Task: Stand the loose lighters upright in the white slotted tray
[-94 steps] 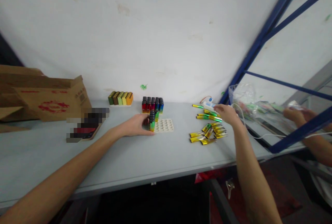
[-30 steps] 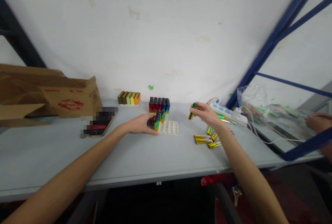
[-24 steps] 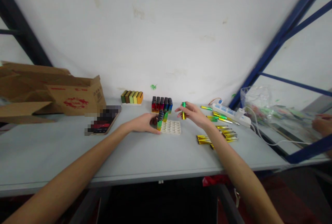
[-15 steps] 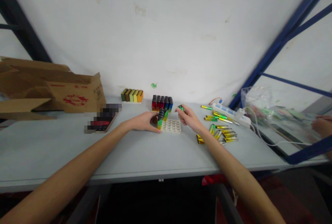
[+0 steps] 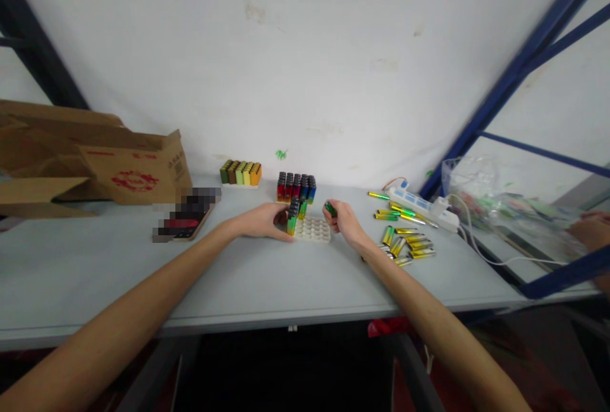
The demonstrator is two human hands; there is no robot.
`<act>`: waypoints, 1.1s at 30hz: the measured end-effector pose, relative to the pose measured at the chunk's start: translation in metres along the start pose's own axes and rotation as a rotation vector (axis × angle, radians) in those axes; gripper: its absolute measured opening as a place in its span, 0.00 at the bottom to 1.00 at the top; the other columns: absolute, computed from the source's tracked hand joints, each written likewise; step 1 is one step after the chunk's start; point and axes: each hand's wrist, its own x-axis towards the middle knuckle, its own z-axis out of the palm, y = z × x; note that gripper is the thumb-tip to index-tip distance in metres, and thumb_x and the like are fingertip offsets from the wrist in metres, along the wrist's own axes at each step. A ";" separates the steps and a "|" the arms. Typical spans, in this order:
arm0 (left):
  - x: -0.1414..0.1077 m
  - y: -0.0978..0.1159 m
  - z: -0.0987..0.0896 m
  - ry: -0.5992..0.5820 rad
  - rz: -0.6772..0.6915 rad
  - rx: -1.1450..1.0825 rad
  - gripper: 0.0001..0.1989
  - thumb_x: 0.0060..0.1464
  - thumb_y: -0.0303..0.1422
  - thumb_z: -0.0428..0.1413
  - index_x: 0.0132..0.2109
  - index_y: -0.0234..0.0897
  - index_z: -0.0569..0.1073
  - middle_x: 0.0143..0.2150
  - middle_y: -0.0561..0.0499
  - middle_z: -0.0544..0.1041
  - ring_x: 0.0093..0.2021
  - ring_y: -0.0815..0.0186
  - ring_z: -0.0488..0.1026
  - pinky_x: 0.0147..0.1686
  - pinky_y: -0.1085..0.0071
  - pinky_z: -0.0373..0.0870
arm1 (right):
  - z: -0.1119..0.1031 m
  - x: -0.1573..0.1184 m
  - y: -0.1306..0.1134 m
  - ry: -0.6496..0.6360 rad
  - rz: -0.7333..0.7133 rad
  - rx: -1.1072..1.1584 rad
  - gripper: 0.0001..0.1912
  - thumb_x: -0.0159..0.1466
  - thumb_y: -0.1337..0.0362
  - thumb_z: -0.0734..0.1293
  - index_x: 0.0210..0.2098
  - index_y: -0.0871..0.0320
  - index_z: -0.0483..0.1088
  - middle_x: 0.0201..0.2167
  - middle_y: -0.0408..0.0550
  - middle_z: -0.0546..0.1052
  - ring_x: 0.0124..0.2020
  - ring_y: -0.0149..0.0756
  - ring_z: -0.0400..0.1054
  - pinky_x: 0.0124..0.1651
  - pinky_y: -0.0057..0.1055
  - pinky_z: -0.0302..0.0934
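Head view, and on the grey table the left hand curved around the tray's left end, its fingers perhaps pressing, too small to tell. The right hand pinched! Between them lay the white tray, a row of cylinders upright on its left; at its far right corner hung one green cylinder. Good work called for a steady tray, cylinder squared over a hole. A second earlier, it hung farther right; the left hand had stayed put.
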 end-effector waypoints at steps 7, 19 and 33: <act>0.000 0.000 0.000 -0.009 0.008 -0.026 0.38 0.43 0.54 0.67 0.55 0.34 0.72 0.45 0.46 0.79 0.39 0.58 0.74 0.38 0.69 0.68 | -0.004 0.002 0.005 -0.026 -0.013 -0.006 0.22 0.66 0.47 0.57 0.23 0.54 0.56 0.17 0.37 0.51 0.17 0.28 0.43 0.20 0.27 0.40; 0.000 0.001 0.001 0.007 0.027 0.004 0.36 0.43 0.52 0.67 0.55 0.34 0.74 0.43 0.47 0.79 0.38 0.59 0.73 0.36 0.68 0.67 | 0.000 0.009 0.016 -0.042 -0.265 -0.087 0.23 0.66 0.44 0.66 0.49 0.55 0.69 0.38 0.47 0.77 0.40 0.36 0.72 0.44 0.32 0.66; 0.003 0.013 0.021 0.141 -0.032 0.072 0.35 0.39 0.57 0.67 0.46 0.35 0.75 0.37 0.49 0.79 0.35 0.58 0.74 0.34 0.67 0.67 | 0.011 0.004 0.017 0.200 -0.317 -0.300 0.20 0.61 0.44 0.71 0.35 0.54 0.69 0.29 0.45 0.75 0.30 0.38 0.72 0.34 0.31 0.65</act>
